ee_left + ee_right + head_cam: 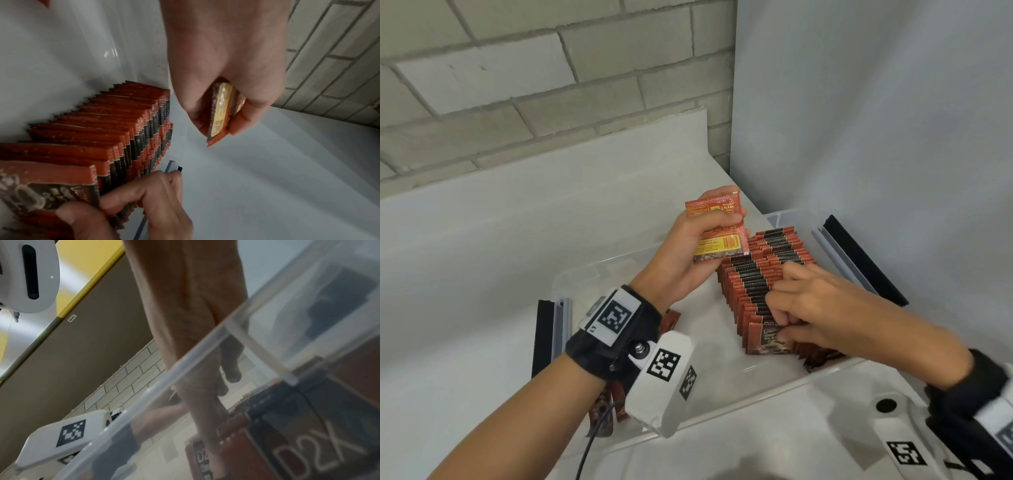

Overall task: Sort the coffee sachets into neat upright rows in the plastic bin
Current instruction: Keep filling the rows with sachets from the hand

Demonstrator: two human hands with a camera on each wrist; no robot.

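A clear plastic bin sits on a white counter. Upright rows of red-and-black coffee sachets fill its right side. My left hand hovers above the bin's middle and grips a small stack of sachets with their printed backs showing. The left wrist view shows that stack edge-on between thumb and fingers. My right hand lies on the near end of the row, thumb on the front sachet and fingers curled round the sachets behind it. A few loose sachets lie under my left wrist.
Black-and-grey latch handles stand at the bin's left end and right end. A brick wall rises behind the counter and a white panel closes the right side. The bin's rim crosses the right wrist view.
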